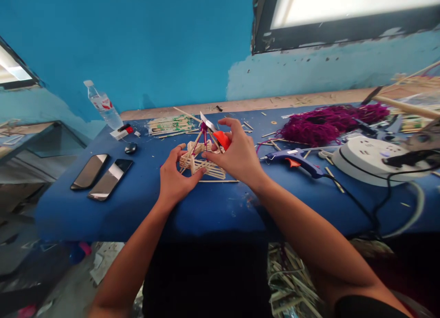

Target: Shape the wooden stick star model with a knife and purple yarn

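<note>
On the blue table, a small openwork frame of pale wooden sticks (217, 169) stands in front of me. Several sticks rise from it to a peak bound with purple yarn (204, 128). My left hand (178, 178) grips the frame's near left side, thumb in front and fingers behind. In my right hand (239, 155) is a utility knife with an orange handle (222, 138). Its pale blade (206, 119) points up and left, close to the yarn-bound peak. My right fingertips partly cover the knife and the frame's right side.
A blue glue gun (302, 161) and a white power strip (364, 160) with cables lie to the right. Behind them is a heap of purple yarn (319, 124). Two phones (110, 179), a black mouse (130, 148), a water bottle (105, 106) and wrapped sticks (172, 124) occupy the left.
</note>
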### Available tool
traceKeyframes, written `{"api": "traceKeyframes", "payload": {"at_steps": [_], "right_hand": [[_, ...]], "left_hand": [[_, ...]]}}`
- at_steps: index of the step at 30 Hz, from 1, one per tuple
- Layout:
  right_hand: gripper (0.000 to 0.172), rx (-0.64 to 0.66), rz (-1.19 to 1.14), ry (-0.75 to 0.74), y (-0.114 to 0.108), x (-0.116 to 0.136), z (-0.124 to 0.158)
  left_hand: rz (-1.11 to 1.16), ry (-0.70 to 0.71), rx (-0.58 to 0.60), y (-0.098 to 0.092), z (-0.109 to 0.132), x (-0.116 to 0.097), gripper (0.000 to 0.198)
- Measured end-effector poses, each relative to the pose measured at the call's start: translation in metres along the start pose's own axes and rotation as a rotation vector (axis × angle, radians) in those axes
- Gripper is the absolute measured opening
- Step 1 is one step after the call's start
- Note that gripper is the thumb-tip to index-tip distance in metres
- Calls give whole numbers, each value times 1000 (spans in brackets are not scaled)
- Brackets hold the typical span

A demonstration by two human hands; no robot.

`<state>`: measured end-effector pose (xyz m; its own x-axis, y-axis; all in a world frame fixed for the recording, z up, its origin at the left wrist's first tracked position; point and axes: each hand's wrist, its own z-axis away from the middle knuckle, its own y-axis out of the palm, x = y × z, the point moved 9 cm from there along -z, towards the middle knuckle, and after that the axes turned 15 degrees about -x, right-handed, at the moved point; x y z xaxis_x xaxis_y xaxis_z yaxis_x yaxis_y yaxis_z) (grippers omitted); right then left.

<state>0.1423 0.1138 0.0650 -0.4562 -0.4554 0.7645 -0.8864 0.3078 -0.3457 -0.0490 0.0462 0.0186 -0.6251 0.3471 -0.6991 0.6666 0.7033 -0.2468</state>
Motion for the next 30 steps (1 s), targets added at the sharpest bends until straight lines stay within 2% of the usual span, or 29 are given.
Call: {"api": "traceKeyframes", "payload": {"at_steps": [10,16,24,27,30], "right_hand": [[66,-33,-71,-12,-1,-2,3],[66,-38,-76,46,-2,-8,2],[61,-92,-110,17,-9,-14,0],[56,-66,-122,2,-7,-12,0],[58,-9,-158,18,-4,-10,4]], "left_hand": [[16,-30,-44,-1,2,0,79],[24,-58,-57,-4,1,1,78],[31,-61,-30,-2,3,4,78],[34,-59,-5,0,3,7,77],[29,-35,20,1,4,7,79]]}}
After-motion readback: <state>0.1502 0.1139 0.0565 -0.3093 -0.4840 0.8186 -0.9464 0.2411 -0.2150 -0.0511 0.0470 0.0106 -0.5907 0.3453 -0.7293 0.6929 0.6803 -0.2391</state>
